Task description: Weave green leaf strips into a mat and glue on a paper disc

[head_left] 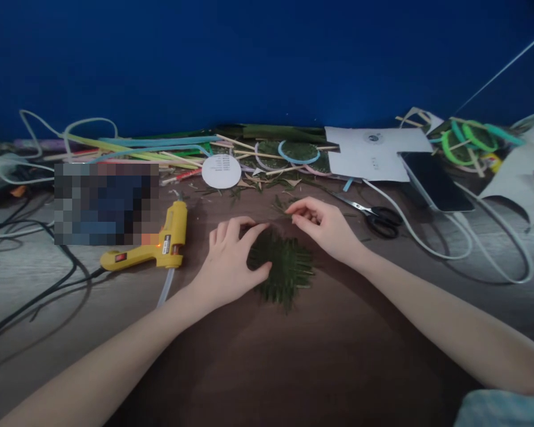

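Note:
A small dark green mat (289,267) of woven leaf strips lies on the brown table, with strip ends sticking out around its edge. Over its left side is my left hand (225,258), thumb and forefinger spread apart; whether the fingertips press on the mat is hard to tell. Beyond the mat's upper right, my right hand (323,222) pinches a thin green leaf strip (279,207) between thumb and forefinger. Black-handled scissors (380,220) lie just past my right hand. To the left of my left hand rests a yellow glue gun (171,237) with a lit orange light.
Along the blue wall lie coloured pipe cleaners (160,142), wooden sticks, leaf scraps and a white paper disc (221,171). A phone (438,181) with a white cable overlaps a white paper sheet (369,154). Black cords (66,267) run across the left side beside a blurred-out object.

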A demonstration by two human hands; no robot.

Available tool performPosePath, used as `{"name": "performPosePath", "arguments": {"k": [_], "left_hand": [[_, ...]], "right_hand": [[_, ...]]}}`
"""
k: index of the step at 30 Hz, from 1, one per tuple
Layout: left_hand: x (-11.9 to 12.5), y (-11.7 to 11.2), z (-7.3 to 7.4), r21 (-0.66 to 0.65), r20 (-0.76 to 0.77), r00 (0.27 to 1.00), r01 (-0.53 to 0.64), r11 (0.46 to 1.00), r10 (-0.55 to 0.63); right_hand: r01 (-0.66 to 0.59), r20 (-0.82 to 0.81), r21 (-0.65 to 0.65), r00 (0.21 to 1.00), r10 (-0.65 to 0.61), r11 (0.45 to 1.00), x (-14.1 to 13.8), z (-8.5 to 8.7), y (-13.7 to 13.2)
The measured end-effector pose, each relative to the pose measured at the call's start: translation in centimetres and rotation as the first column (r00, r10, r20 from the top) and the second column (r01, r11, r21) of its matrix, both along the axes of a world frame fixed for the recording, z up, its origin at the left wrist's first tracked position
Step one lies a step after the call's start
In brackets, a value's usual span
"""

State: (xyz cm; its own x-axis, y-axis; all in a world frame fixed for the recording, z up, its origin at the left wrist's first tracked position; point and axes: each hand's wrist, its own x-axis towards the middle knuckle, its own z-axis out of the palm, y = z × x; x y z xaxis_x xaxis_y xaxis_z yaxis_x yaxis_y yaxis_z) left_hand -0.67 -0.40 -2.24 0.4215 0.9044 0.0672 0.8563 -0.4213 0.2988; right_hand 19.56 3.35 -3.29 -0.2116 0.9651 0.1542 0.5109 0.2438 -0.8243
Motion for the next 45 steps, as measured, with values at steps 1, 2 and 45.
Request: {"name": "performPosePath", "arguments": {"k": [1,2,45], "left_hand": [[0.0,0.0,0.0,-0.003,0.002,1.000,0.002,1.000,-0.002],[0.0,0.0,0.0,-0.005,0.003,1.000,0.004,1.000,-0.004],[-0.4,-0.3,-0.5,0.048,0.179,0.984,0.002,0.999,-0.010]], "right_hand": [[-0.003,-0.001,-0.001,1.000,0.003,1.000,0.0,0.0,0.0],[-0.005,-0.002,-0.003,1.000,0.005,1.000,0.1,0.0,0.0],[-0.176,0.079,-0.135,0.979,0.187,0.975,0.9,1.4,-0.1]]}}
